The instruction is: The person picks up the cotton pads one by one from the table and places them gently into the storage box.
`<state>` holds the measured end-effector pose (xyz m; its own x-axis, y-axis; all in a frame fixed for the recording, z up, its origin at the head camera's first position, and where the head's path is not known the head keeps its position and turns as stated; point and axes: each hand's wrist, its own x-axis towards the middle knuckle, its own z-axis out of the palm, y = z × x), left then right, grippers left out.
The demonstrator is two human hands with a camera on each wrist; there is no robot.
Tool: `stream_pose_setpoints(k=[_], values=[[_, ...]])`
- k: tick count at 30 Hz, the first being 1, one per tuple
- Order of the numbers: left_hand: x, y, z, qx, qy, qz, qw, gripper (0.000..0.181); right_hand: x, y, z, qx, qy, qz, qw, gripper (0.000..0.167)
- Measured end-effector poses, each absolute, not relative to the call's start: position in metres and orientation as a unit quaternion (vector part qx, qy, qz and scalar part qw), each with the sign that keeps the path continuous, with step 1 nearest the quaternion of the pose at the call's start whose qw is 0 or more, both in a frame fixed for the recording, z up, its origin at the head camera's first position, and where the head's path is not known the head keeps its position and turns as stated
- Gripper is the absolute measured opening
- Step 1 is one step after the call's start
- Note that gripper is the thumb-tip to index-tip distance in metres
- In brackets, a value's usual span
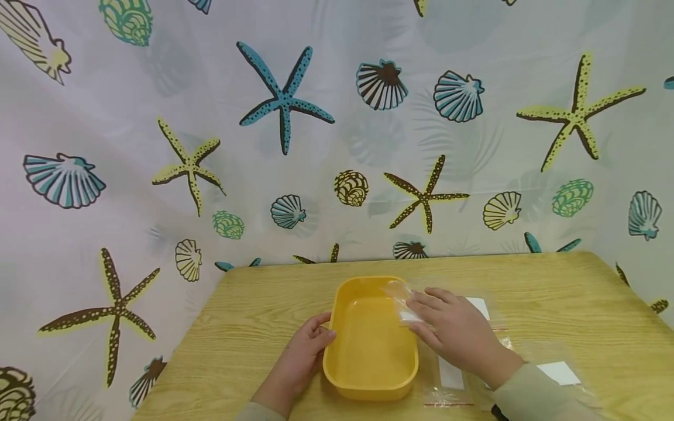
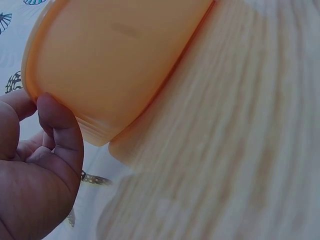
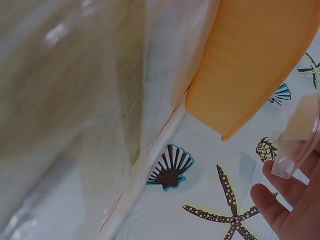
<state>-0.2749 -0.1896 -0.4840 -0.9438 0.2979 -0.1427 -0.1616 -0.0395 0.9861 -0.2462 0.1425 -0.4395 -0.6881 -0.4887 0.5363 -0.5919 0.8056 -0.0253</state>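
Observation:
A yellow-orange plastic tub stands on the wooden table, its inside bare. At its left side my left hand grips the rim, thumb on one face and fingers on the other; the left wrist view shows the same hand at the tub's edge. Over the right rim, my right hand holds a clear zip bag with a white piece in it. In the right wrist view that bag, with its red seal line, lies against the fingers; part of the hand is cut off.
Several more clear zip bags with white pieces lie on the table to the right of the tub, among them one bag by the tub and one farther right. Behind the table hangs a curtain printed with starfish and shells.

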Motion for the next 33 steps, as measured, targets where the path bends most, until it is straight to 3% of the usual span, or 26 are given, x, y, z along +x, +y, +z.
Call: stream_pose_setpoints(k=[10, 24, 33], values=[[-0.276, -0.189, -0.483, 0.049, 0.679, 0.716, 0.156, 0.058, -0.252, 0.116, -0.440, 0.292, -0.919, 0.097, 0.247, 0.046], [-0.277, -0.190, -0.482, 0.048, 0.682, 0.713, 0.157, 0.061, -0.255, 0.090, -0.433, 0.274, -0.941, 0.077, 0.184, 0.050], [-0.276, -0.189, -0.484, 0.047, 0.680, 0.715, 0.157, 0.061, -0.257, 0.079, -0.435, 0.264, -0.945, 0.070, 0.179, 0.056]])
